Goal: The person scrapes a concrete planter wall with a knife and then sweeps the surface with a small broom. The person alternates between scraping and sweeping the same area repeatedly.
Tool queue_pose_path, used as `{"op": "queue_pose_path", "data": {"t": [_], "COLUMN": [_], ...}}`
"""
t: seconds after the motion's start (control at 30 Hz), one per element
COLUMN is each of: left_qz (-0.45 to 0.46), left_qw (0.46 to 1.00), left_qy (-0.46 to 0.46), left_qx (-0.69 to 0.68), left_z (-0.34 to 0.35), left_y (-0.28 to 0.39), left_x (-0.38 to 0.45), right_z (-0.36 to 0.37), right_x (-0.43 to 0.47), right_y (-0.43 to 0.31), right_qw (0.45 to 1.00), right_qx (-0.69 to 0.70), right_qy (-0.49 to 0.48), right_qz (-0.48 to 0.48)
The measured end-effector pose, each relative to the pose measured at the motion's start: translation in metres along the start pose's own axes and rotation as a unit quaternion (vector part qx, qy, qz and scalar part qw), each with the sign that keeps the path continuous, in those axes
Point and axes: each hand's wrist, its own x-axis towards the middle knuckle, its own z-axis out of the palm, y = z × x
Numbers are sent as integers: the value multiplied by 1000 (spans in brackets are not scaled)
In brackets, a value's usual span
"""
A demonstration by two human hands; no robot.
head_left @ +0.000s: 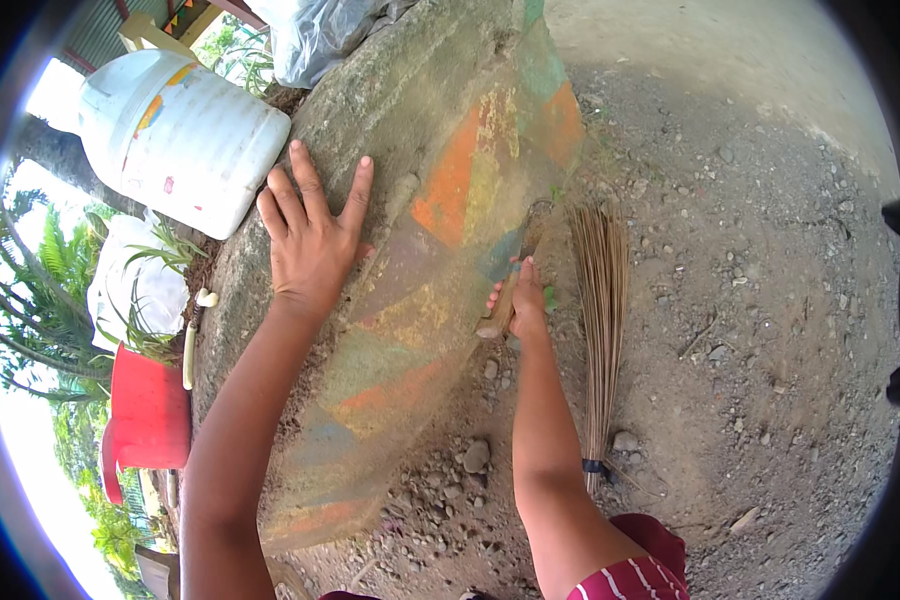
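Note:
My left hand point(311, 240) rests with its fingers spread on the rough concrete top of a low painted wall point(390, 300). Gripped in my right hand point(526, 296) is the wooden handle point(501, 313) of a hand tool, down where the wall meets the ground. Its dark metal end point(538, 217) points away from me and lies partly in shadow, so its exact shape is hard to tell. Just right of that hand, a stick broom of thin ribs point(600, 315) lies on the dirt, bound near its lower end by a dark band.
On the ledge at left are a white plastic jug point(187, 142), a white plastic bag point(139, 277), a red plastic dipper point(150, 409) and small potted plants point(154, 255). A clear plastic bag point(315, 37) sits farther up. Stones point(476, 455) and gravel point(750, 315) cover the ground.

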Motion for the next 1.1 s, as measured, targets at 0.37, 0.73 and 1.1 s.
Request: {"op": "queue_pose_path", "data": {"t": [0.37, 0.73, 1.1], "left_qz": [-4, -16, -13], "left_qw": [1000, 999, 1000], "left_qy": [6, 29, 22], "left_qx": [-15, -11, -13], "left_z": [4, 12, 6], "left_y": [3, 3, 4], "left_x": [0, 1, 2], "right_z": [63, 30, 24], "right_x": [-44, -24, -27], "right_y": [-1, -3, -6], "right_qw": [991, 996, 995], "right_qx": [-87, -85, -91], "right_qy": [-66, -9, -9], "right_qz": [-71, -33, 37]}}
